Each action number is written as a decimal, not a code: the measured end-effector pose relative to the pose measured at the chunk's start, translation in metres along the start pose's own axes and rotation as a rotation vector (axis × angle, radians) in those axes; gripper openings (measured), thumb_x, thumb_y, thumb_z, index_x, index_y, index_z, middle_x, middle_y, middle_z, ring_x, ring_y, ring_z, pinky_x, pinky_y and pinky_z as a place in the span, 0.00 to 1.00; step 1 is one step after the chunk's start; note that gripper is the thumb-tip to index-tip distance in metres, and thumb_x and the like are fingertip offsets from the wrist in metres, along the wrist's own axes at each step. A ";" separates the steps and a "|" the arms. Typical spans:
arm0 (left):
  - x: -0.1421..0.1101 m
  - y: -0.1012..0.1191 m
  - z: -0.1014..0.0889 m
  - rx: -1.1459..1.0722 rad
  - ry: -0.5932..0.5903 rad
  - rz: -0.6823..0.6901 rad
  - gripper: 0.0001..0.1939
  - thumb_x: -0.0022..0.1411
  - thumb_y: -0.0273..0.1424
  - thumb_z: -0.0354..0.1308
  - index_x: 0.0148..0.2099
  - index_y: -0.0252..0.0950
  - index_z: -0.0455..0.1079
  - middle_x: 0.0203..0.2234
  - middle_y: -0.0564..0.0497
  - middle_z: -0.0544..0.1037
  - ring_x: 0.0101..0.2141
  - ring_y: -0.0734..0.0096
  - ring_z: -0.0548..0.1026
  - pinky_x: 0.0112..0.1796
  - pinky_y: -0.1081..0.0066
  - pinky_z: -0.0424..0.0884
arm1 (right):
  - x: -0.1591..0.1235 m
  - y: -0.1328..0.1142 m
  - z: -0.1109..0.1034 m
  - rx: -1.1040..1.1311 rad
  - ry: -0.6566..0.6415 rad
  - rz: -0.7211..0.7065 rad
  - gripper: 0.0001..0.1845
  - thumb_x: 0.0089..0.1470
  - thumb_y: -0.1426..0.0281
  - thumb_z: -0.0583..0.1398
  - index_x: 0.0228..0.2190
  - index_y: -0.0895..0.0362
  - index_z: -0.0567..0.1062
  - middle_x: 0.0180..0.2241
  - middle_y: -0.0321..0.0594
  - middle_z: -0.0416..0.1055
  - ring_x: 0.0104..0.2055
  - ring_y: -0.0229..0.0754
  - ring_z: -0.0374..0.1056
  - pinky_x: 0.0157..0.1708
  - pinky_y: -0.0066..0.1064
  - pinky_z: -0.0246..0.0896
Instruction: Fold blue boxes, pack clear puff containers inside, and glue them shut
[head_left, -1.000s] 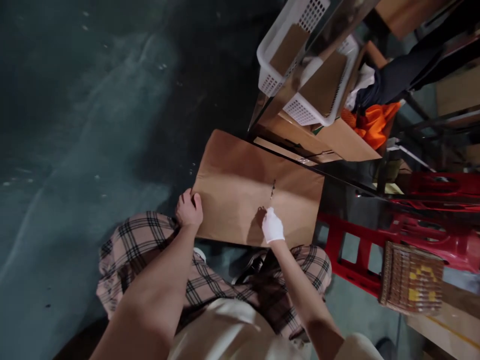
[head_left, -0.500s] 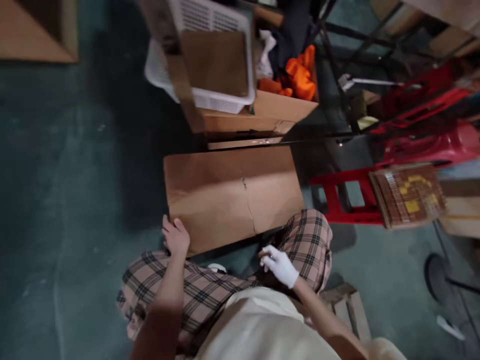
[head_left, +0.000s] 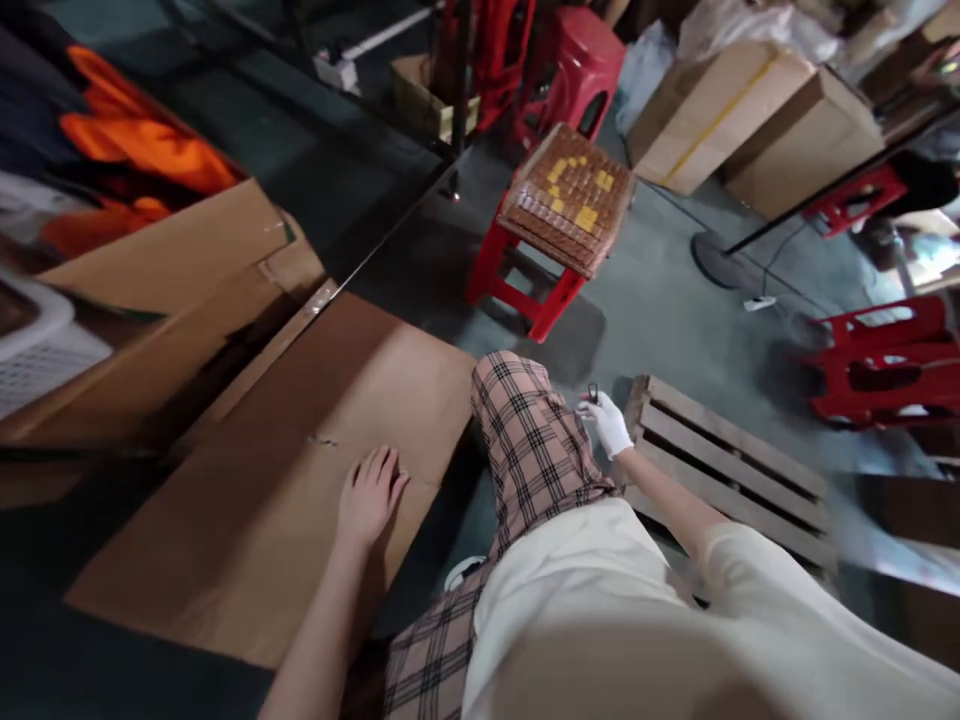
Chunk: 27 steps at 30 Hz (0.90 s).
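Note:
My bare left hand [head_left: 369,500] lies palm down on the flat top of a brown cardboard box [head_left: 247,530], fingers stretched out and slightly apart. A small tear [head_left: 322,441] marks the cardboard just left of the fingertips. Beside my right knee, my right hand [head_left: 604,424] wears a white glove and is closed around a small tool with a dark loop [head_left: 593,392]. Most of that tool is hidden by the fingers, so its kind cannot be made out.
A red stool [head_left: 551,305] with a woven brown seat mat stands ahead. To the right lies a wooden pallet [head_left: 739,470]. Open cartons [head_left: 172,250] with orange cloth [head_left: 142,140] and a white basket [head_left: 49,345] are at left. Large boxes [head_left: 712,110] stand behind.
The view has swung to the right. My left hand has gone from the box's near left corner onto its top. My right hand has moved out past my right knee, toward the pallet.

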<state>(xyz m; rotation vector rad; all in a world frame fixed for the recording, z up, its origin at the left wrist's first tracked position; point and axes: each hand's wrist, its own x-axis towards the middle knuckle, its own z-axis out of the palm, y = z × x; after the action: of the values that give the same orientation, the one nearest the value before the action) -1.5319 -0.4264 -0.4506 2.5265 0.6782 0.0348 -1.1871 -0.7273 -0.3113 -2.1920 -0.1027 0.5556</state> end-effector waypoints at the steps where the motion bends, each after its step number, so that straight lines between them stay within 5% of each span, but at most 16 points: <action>1: -0.002 -0.006 -0.006 0.039 -0.024 0.032 0.24 0.73 0.45 0.49 0.57 0.34 0.76 0.60 0.32 0.77 0.61 0.43 0.73 0.63 0.48 0.64 | -0.009 0.016 -0.002 -0.037 0.012 0.017 0.15 0.50 0.62 0.56 0.39 0.56 0.72 0.35 0.39 0.76 0.39 0.43 0.72 0.46 0.35 0.69; 6: 0.006 -0.010 -0.037 0.306 -0.192 0.243 0.27 0.76 0.49 0.43 0.46 0.33 0.75 0.42 0.35 0.81 0.46 0.44 0.77 0.51 0.51 0.69 | -0.054 0.066 -0.014 -0.248 -0.040 0.071 0.14 0.59 0.67 0.55 0.44 0.57 0.76 0.43 0.40 0.79 0.47 0.44 0.72 0.52 0.36 0.68; 11: 0.021 -0.003 -0.044 0.409 -0.191 0.276 0.31 0.76 0.53 0.42 0.42 0.33 0.75 0.35 0.38 0.79 0.40 0.46 0.76 0.44 0.55 0.68 | -0.086 0.082 -0.045 -0.477 -0.162 0.036 0.07 0.65 0.68 0.62 0.41 0.59 0.78 0.41 0.41 0.78 0.45 0.43 0.74 0.53 0.43 0.69; 18: -0.004 -0.029 -0.039 0.338 -0.052 0.352 0.32 0.78 0.48 0.36 0.47 0.33 0.76 0.43 0.36 0.82 0.43 0.48 0.77 0.45 0.57 0.68 | -0.118 0.086 -0.074 -0.621 -0.290 -0.079 0.15 0.61 0.77 0.59 0.47 0.60 0.82 0.50 0.48 0.80 0.53 0.46 0.75 0.60 0.43 0.69; 27: -0.012 -0.028 -0.024 0.229 -0.002 0.204 0.30 0.78 0.47 0.40 0.51 0.31 0.76 0.50 0.31 0.81 0.46 0.44 0.78 0.47 0.52 0.68 | -0.119 0.081 -0.068 -0.595 -0.288 -0.083 0.11 0.68 0.67 0.64 0.48 0.58 0.79 0.50 0.44 0.78 0.52 0.44 0.76 0.56 0.45 0.74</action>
<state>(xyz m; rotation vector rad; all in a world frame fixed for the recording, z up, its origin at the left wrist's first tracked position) -1.5592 -0.4002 -0.4427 2.8070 0.4419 0.0276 -1.2746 -0.8596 -0.2941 -2.6436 -0.5729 0.8755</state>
